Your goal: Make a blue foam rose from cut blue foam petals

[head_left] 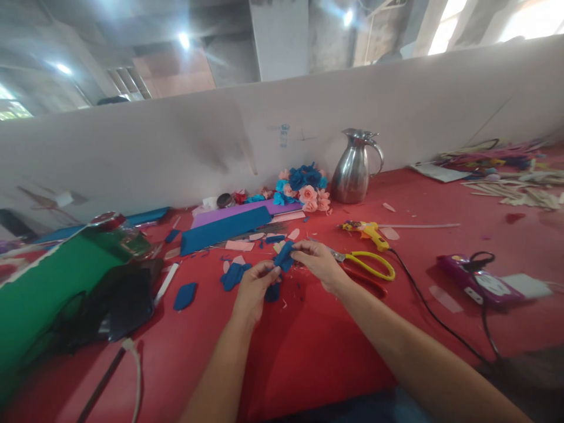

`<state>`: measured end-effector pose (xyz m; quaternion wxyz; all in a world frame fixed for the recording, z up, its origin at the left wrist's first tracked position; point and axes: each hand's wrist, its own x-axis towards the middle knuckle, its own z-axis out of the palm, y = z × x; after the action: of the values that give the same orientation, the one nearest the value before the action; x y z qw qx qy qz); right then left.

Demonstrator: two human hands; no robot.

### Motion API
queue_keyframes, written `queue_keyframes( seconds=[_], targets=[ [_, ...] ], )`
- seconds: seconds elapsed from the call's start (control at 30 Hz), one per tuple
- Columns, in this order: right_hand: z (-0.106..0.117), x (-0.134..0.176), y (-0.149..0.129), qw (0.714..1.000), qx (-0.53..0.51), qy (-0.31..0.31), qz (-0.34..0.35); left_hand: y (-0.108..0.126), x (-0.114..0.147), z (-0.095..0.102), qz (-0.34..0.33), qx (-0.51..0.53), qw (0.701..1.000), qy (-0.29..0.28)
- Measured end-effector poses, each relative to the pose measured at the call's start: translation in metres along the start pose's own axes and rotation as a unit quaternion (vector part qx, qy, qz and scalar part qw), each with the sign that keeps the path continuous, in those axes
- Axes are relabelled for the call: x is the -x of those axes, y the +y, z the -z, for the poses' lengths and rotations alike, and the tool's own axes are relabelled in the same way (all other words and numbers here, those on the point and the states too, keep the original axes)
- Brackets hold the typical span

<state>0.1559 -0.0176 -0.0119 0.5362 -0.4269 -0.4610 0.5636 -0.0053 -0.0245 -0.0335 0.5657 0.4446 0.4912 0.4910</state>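
A small blue crepe-paper petal [284, 257] is stretched between my two hands above the red table. My left hand [257, 282] pinches its lower left edge with thumb and finger. The upper right edge is gripped by the closed fingers of my right hand [319, 262]. Beneath and beside my left hand lie more cut blue paper pieces [232, 276]. A single blue petal [185, 296] rests farther left. Just right of my right hand are scissors with yellow and red handles [372, 264], partly hidden behind the hand and wrist.
Paper flowers [307, 188] in blue and pink lie by a steel jug [352, 170] at the white partition. A yellow glue gun [370, 234] trails its cord toward a purple power strip [480, 282]. Blue paper sheet [224, 230], glass jar [126, 238] and green board [66, 294] are leftward.
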Motion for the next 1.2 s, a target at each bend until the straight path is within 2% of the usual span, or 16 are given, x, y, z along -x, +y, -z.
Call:
queue_keyframes(
  seconds=[0.23,0.43,0.53,0.67,0.83,1.2],
  targets=[
    [-0.0001,0.0011,-0.0014,1.000,-0.008,0.013,0.004,-0.0006,0.0003,-0.0001,0.000,0.005,1.000,0.000],
    [0.0011,0.0038,-0.0035,0.998,-0.041,0.028,0.035,-0.0016,-0.0002,-0.0005,0.006,0.023,1.000,0.020],
    [-0.0014,0.0059,-0.0030,0.999,-0.039,-0.003,0.022,-0.0008,0.0006,-0.0022,0.004,0.031,0.999,0.021],
    [-0.0050,0.0075,-0.0013,0.999,-0.027,-0.044,0.008,0.0020,0.0026,-0.0056,0.010,0.048,0.999,-0.004],
    [-0.0044,0.0036,0.0018,0.999,-0.021,-0.038,-0.002,0.0022,0.0034,-0.0064,0.028,0.061,0.998,-0.011],
    [-0.0026,0.0011,0.0031,0.999,-0.014,-0.033,-0.007,-0.0011,0.0024,-0.0043,0.010,0.016,1.000,-0.017]
  ],
)
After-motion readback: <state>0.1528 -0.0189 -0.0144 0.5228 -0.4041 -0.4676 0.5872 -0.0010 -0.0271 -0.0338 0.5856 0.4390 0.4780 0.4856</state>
